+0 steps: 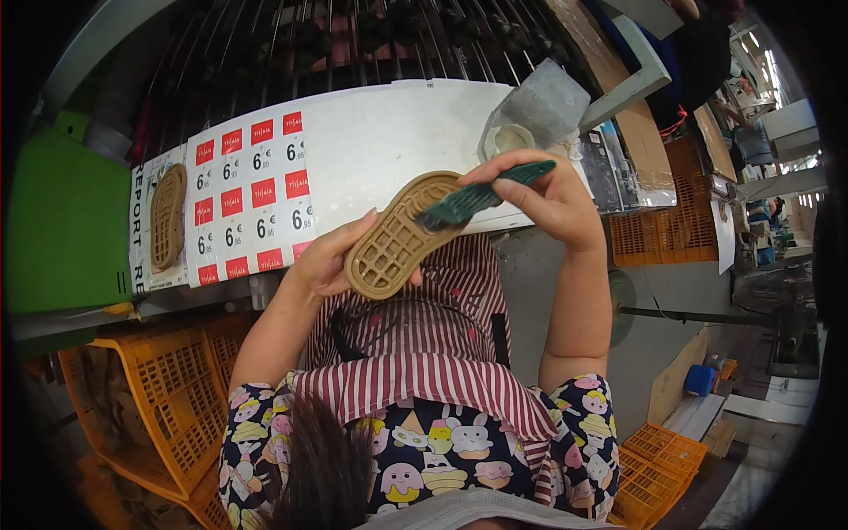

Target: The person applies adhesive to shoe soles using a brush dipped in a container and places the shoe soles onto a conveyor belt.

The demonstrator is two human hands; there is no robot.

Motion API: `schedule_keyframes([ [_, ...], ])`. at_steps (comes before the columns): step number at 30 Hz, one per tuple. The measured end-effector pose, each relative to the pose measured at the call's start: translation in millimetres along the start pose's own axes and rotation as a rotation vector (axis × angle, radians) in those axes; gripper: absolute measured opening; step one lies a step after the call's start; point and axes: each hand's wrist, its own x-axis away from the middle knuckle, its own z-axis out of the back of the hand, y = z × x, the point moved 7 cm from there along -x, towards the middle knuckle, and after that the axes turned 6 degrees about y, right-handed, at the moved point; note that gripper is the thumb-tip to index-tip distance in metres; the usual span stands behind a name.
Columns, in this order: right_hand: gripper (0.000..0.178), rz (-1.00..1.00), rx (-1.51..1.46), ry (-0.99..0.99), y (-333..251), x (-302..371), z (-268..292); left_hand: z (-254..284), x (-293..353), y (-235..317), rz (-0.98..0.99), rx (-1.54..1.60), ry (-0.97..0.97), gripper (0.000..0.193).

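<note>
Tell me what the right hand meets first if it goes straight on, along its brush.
Likely the tan sole in the left hand: the green brush in the right hand overlaps it in view. Whether the bristles touch is unclear.

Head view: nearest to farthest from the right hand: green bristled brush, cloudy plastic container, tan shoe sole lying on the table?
1. Green bristled brush, in the right hand.
2. Cloudy plastic container, just beyond, table's right side.
3. Tan shoe sole, far left.
</note>
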Motion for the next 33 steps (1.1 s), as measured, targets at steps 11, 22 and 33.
schedule_keyframes([
  [11, 0.024, 0.517, 0.691, 0.378, -28, 20, -25, 2, -8, 8, -0.070, -0.078, 0.136, 0.056],
  [22, 0.018, 0.456, 0.292, 0.312, -28, 30, -33, 29, -11, 22, -0.076, 0.124, 0.145, 0.058],
  [33, 0.019, 0.145, -0.221, 0.658, 70, 50, 9, 32, -2, 31, -0.139, 0.254, 0.342, 0.052],
])
